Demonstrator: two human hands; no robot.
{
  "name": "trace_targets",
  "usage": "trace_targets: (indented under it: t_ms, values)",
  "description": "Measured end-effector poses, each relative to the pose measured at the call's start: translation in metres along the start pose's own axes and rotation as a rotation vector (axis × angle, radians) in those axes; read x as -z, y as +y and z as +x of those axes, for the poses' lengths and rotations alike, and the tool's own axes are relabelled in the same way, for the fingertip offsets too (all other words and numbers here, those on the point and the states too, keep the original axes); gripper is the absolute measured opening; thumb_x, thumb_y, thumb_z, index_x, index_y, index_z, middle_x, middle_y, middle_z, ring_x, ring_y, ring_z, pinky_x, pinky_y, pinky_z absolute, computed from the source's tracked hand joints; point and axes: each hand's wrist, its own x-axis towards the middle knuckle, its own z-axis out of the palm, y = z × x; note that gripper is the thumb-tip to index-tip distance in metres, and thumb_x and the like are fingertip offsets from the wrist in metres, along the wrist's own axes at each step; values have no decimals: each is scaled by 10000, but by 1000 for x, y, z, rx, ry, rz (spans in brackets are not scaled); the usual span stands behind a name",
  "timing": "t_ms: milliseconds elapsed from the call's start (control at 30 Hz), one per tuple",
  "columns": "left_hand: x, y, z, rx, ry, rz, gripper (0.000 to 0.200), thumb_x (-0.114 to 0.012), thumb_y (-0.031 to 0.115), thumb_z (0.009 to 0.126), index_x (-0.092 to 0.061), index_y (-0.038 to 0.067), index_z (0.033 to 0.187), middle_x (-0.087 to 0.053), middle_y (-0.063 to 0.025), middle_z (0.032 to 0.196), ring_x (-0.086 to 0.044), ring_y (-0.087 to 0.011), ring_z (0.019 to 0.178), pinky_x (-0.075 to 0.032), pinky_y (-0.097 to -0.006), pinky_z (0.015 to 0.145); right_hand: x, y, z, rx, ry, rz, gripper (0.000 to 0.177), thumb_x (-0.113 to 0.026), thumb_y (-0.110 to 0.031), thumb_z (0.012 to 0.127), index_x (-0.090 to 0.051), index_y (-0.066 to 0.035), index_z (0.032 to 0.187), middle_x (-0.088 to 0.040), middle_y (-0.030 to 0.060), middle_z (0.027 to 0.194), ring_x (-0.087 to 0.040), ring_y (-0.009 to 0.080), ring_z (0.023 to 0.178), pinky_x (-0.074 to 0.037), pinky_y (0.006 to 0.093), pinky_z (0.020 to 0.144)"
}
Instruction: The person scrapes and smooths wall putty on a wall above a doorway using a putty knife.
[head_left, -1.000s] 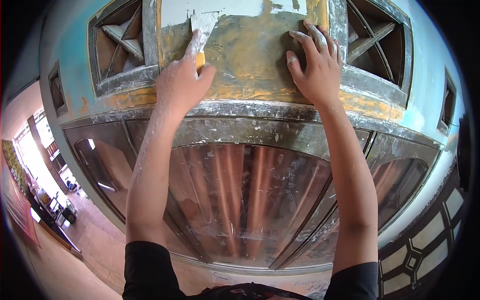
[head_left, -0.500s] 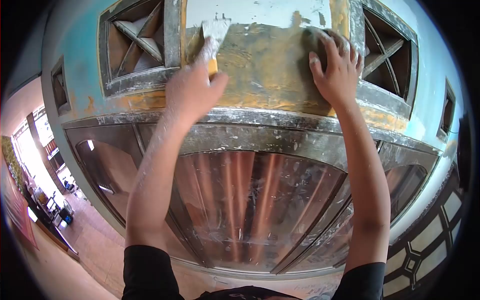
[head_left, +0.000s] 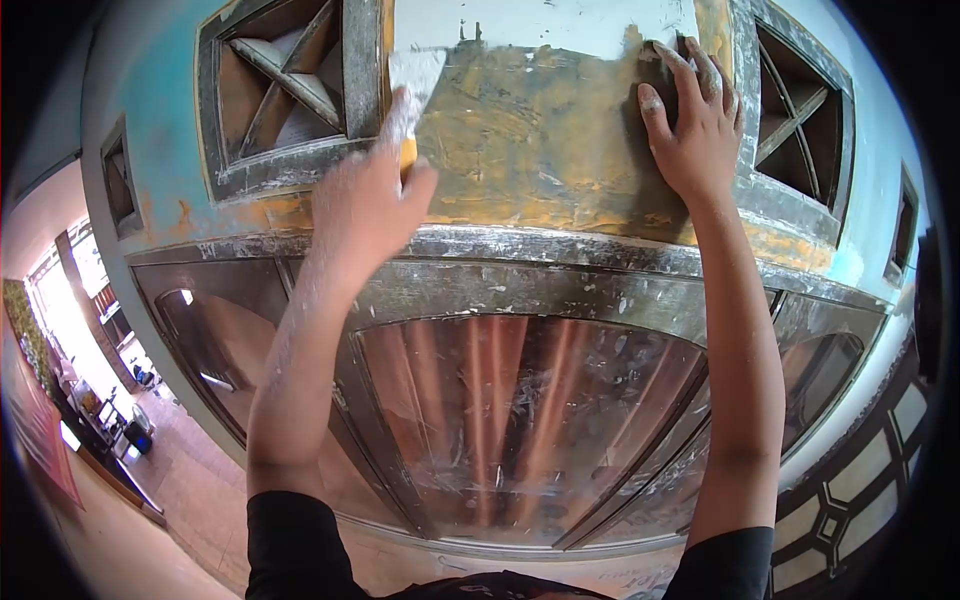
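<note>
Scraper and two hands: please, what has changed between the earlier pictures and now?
The scraper in the left hand has moved left across the panel, to its left edge. Nothing was taken hold of or let go. The right hand stays by the panel's right side.

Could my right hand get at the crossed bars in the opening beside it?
Probably yes: the right hand looks empty and sits close by, with apparently only the worn frame between it and the crossed bars.
</note>
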Motion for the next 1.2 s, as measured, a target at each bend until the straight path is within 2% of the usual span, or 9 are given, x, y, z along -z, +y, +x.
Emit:
trace_targets:
  t_ms: [333, 400, 500, 667, 800, 833, 933, 1067, 1200]
  values:
    - [2, 8, 7, 9, -88, -4, 739, -554, 340, 933, -316, 186, 1615, -705, -244, 810, -688, -453, 816, -533, -537, 803, 3, -2, -2, -17, -29, -5, 488, -579, -469, 983, -552, -309, 1444, -462, 56, 1578, -350, 318, 1499, -207, 563, 1228]
    - [6, 1, 24, -62, 23, -1, 742, -556, 356, 934, -316, 187, 1615, -710, -250, 821, -692, -454, 821, -538, -534, 802, 3, -2, -2, -27, -37, 2, 489, -576, -467, 984, -551, -309, 1446, -452, 54, 1587, -339, 317, 1506, -208, 565, 1228]
    - [10, 6, 32, -27, -55, -50, 751, -552, 370, 937, -312, 147, 1613, -705, -253, 808, -696, -448, 812, -543, -530, 793, 2, -2, -2, -30, -43, -7, 489, -572, -465, 986, -547, -315, 1450, -448, 51, 1590, -334, 315, 1508, -205, 568, 1230]
    - [-12, 23, -9, -19, -92, -115, 758, -544, 344, 940, -299, 104, 1616, -703, -223, 770, -703, -395, 724, -562, -497, 747, 3, -2, -4, -28, -35, -1, 489, -558, -458, 993, -537, -325, 1463, -446, 51, 1591, -336, 315, 1507, -198, 572, 1234]
    - [8, 9, 31, -44, 34, -42, 741, -569, 373, 922, -365, 119, 1588, -716, -255, 861, -702, -443, 885, -543, -519, 842, 5, -3, -7, -35, -58, -15, 495, -545, -457, 997, -527, -330, 1474, -437, 52, 1597, -326, 318, 1513, -194, 579, 1235]
    - [14, 10, 40, -15, -40, -91, 723, -560, 400, 925, -392, 131, 1575, -718, -265, 899, -700, -449, 892, -539, -520, 841, 5, -3, -8, -36, -61, -15, 495, -545, -457, 997, -527, -330, 1474, -437, 52, 1597, -326, 318, 1513, -194, 579, 1235]
    - [8, 17, 25, -18, 23, -90, 729, -561, 402, 923, -384, 147, 1582, -717, -258, 887, -702, -443, 876, -538, -519, 836, 6, -5, -15, -60, -68, -31, 499, -539, -461, 998, -521, -333, 1480, -427, 49, 1604, -320, 322, 1516, -191, 583, 1235]
    - [9, 18, 24, 15, -58, -50, 739, -563, 411, 921, -365, 190, 1598, -722, -265, 917, -702, -450, 912, -542, -519, 857, 9, -7, -22, -70, -80, -36, 509, -527, -452, 1001, -505, -330, 1495, -410, 48, 1616, -315, 328, 1518, -184, 587, 1237]
    - [25, 7, 74, -94, 96, -29, 725, -564, 450, 919, -398, 204, 1581, -719, -274, 1053, -688, -450, 1018, -536, -525, 914, 12, -9, -22, -77, -96, -42, 514, -517, -441, 1003, -494, -326, 1503, -400, 47, 1623, -311, 327, 1521, -178, 588, 1239]
